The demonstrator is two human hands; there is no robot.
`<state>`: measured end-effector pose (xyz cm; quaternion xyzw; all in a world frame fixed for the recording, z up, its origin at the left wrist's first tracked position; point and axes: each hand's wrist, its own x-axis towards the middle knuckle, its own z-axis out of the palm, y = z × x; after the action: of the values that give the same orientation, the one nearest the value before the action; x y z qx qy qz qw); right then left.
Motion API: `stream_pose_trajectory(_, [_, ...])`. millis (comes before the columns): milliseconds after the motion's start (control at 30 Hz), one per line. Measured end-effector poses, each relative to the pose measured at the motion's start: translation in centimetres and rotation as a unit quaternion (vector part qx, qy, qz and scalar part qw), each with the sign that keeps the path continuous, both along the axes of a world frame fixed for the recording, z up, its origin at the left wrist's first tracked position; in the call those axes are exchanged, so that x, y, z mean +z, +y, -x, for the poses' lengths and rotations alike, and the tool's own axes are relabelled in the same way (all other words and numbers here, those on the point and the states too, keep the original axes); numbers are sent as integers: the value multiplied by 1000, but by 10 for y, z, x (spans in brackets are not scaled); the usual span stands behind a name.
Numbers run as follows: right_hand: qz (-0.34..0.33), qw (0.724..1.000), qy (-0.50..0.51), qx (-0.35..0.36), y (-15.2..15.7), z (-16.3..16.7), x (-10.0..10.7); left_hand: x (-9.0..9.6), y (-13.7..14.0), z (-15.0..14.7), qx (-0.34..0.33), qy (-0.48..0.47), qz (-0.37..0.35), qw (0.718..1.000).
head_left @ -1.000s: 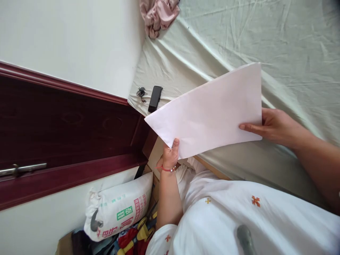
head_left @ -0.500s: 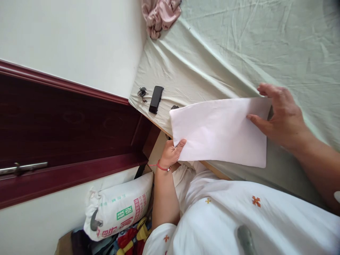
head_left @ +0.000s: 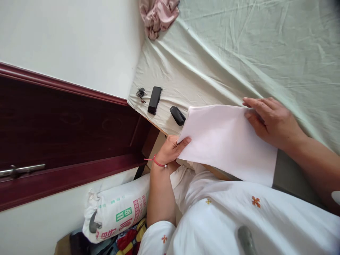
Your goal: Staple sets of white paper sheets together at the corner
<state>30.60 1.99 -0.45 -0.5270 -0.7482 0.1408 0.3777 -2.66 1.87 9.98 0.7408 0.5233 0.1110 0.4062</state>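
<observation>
White paper [head_left: 225,138], possibly more than one sheet, slants over the near edge of the cloth-covered surface. At its left edge my left hand [head_left: 172,147] grips it, thumb on top and fingers underneath. My right hand [head_left: 273,120] is at the far right edge, thumb against the paper and fingers reaching past the edge; the hand hides that corner. Just left of the paper lies a black stapler-like object [head_left: 177,115]. Further left sit a flat black case-like object [head_left: 154,100] and a small bunch of keys [head_left: 140,93].
Pale green cloth [head_left: 225,63] covers the surface, with wrinkles running across it. Pink fabric [head_left: 159,16] is bunched at the far left corner. A dark red door [head_left: 66,117] with a metal handle stands left. Below it, a printed white sack [head_left: 119,209] rests above mixed items.
The paper has turned, its right end dropping nearer my body and its left top corner shifting right, uncovering the black stapler-like object. My right hand has moved left and its fingers have drawn closer together.
</observation>
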Motion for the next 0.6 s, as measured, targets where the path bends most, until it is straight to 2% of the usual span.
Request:
stream_pose_trajectory(67, [39,999,21,7,-1,-2,2,2,1,1,-5,0,9,1000])
stream_pose_trajectory(167, [140,989,54,14,-1,-6,6,0,2,4,-6,2,26,1000])
stream_pose_trajectory(300, [255,964,61,32,1,-12,11,-13,3,14,18,-12,58,998])
stream_pose_trajectory(400, [287,955,32,70,3,-12,12,-29,2,21,75,-20,90,993])
stream_pose_trajectory(500, [301,951,2,72,4,-10,12,-45,0,25,144,-22,124,981])
stream_pose_trajectory(600, [318,947,-4,43,4,-9,12,-57,-2,26,189,-40,97,976])
